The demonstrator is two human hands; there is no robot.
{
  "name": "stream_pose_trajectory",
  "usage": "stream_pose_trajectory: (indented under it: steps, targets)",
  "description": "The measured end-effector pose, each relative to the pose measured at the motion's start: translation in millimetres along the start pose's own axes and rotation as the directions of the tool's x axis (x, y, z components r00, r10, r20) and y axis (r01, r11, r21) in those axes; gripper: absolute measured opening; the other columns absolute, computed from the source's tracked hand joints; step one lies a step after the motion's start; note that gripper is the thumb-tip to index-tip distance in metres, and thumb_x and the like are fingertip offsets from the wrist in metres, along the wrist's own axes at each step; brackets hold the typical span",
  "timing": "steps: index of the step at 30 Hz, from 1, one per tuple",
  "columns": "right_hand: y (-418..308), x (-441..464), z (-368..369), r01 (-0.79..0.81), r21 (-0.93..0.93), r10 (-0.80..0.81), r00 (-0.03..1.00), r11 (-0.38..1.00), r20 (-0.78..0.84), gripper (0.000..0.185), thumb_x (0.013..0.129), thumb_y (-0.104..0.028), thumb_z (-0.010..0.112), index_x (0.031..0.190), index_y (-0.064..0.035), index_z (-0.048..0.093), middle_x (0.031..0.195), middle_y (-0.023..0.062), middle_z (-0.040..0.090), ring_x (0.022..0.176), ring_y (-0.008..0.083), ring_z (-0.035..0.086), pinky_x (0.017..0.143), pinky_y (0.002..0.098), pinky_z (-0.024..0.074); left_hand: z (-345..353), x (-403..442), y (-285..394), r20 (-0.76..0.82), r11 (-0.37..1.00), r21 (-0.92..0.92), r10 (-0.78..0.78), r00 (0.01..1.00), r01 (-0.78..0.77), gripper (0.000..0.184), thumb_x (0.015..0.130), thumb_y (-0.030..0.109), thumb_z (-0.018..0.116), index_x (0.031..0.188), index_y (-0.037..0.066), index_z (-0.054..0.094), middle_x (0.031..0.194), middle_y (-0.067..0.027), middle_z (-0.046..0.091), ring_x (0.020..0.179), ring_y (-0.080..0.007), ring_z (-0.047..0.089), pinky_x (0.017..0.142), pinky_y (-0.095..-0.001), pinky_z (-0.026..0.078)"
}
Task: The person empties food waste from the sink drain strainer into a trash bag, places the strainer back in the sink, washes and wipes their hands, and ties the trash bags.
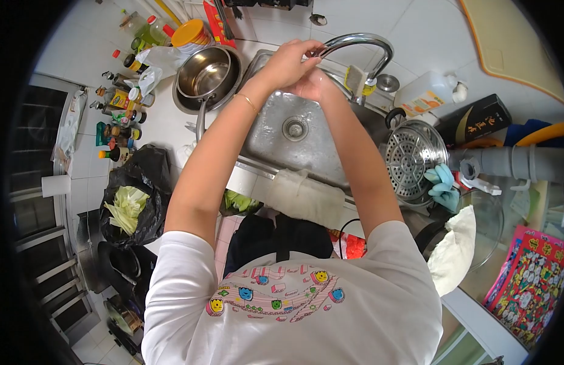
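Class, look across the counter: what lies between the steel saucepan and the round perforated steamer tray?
The metal sink lies between the saucepan and the steamer tray, with the left forearm and right forearm reaching over it. The head view shows this.

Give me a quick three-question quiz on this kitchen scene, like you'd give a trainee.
1. True or false: the gold bracelet is on the left arm.
2. What lies over the front edge of the sink? A: a sponge. B: a cloth. C: a plate.
3. Fill in: the left hand and right hand meet near the end of the curved ____.

Key: 1 true; 2 B; 3 tap.
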State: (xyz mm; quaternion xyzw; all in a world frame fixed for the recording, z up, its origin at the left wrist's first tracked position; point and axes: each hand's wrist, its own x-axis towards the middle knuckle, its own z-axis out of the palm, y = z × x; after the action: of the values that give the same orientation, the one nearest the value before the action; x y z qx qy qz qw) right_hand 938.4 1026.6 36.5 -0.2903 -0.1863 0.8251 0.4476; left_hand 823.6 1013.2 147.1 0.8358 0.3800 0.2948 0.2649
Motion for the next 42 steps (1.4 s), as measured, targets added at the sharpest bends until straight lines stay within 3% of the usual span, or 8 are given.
stream_pose_trajectory:
  steps: [13,17,20,30,33,36,39,42]
  targets:
    - [26,-84,-41,-0.225,-0.169,0.267,0.917,0.960,0.296,0.072,0.092,-0.061,0.039,0.128,0.0012,0.046,0.121,0.0221,0.058,0.110,0.0385,0.059,0.093,0.0542,0.0469,45,-40,39,0.137,0.941,-0.330,-0.037,0.990,0.081,0.034,0.083,0.019,0.069,0.113,0.006,0.061,0.089,0.0000,0.060,0.076,-0.0103,0.052,0.069,-0.0249,0.045]
    - [41,-114,-63,-0.233,-0.241,0.285,0.935,0.942,0.212,0.064,0.096,-0.052,0.037,0.128,0.0013,0.047,0.121,0.0226,0.058,0.111,0.0373,0.058,0.093,0.0508,0.0475,52,-48,53,0.396,0.707,-0.572,-0.205,0.895,0.415,0.032,0.088,0.018,0.066,0.116,0.003,0.058,0.093,-0.0010,0.062,0.079,-0.0089,0.055,0.073,-0.0222,0.046]
    - [53,-122,-78,-0.289,-0.219,0.308,0.950,0.932,0.060,0.056,0.098,-0.045,0.036,0.128,0.0021,0.047,0.120,0.0229,0.058,0.111,0.0367,0.059,0.094,0.0493,0.0478,81,-61,38,0.425,0.396,-0.804,-0.141,0.894,0.445,0.031,0.092,0.019,0.061,0.116,0.000,0.055,0.095,-0.0039,0.063,0.082,-0.0104,0.059,0.077,-0.0241,0.050]
    - [86,-150,-104,-0.041,0.085,0.051,0.992,0.996,-0.118,0.036,0.099,-0.028,0.039,0.115,0.0005,0.052,0.113,0.0169,0.061,0.105,0.0310,0.060,0.097,0.0466,0.0468,144,-74,-4,0.556,-0.017,-0.758,-0.541,0.631,0.652,0.034,0.096,0.034,0.054,0.080,0.004,0.057,0.067,-0.0036,0.055,0.055,-0.0131,0.049,0.051,-0.0261,0.043]
    - [85,-149,-107,-0.034,0.106,0.047,0.992,0.994,-0.119,0.034,0.099,-0.027,0.039,0.113,-0.0002,0.054,0.111,0.0146,0.063,0.103,0.0273,0.061,0.097,0.0433,0.0471,136,-78,-17,0.657,-0.018,-0.710,-0.377,0.653,0.703,0.037,0.095,0.038,0.054,0.075,0.007,0.053,0.059,-0.0019,0.048,0.048,-0.0128,0.043,0.043,-0.0260,0.031]
    - [85,-142,-109,-0.015,0.124,0.031,0.991,0.992,-0.126,0.035,0.098,-0.026,0.039,0.114,0.0015,0.054,0.111,0.0150,0.063,0.103,0.0267,0.061,0.096,0.0408,0.0474,140,-86,-12,0.588,0.183,-0.695,-0.412,0.697,0.695,0.038,0.096,0.037,0.052,0.074,0.007,0.052,0.057,-0.0026,0.048,0.046,-0.0120,0.039,0.041,-0.0273,0.025]
    - [85,-133,-114,-0.020,0.084,0.027,0.996,0.996,-0.080,0.039,0.098,-0.027,0.038,0.118,0.0029,0.054,0.112,0.0156,0.063,0.104,0.0265,0.061,0.095,0.0397,0.0481,128,-97,-19,0.672,0.513,-0.382,-0.417,0.612,0.769,0.037,0.096,0.035,0.051,0.074,0.006,0.053,0.064,-0.0046,0.053,0.048,-0.0122,0.040,0.041,-0.0265,0.027]
    - [86,-129,-107,-0.178,-0.061,0.174,0.983,0.982,-0.063,0.042,0.099,-0.027,0.037,0.122,0.0037,0.052,0.116,0.0165,0.062,0.105,0.0263,0.061,0.094,0.0395,0.0488,129,-125,-51,0.811,0.486,-0.090,-0.472,0.347,0.870,0.036,0.095,0.036,0.050,0.077,0.006,0.055,0.073,-0.0069,0.057,0.056,-0.0151,0.047,0.044,-0.0278,0.037]
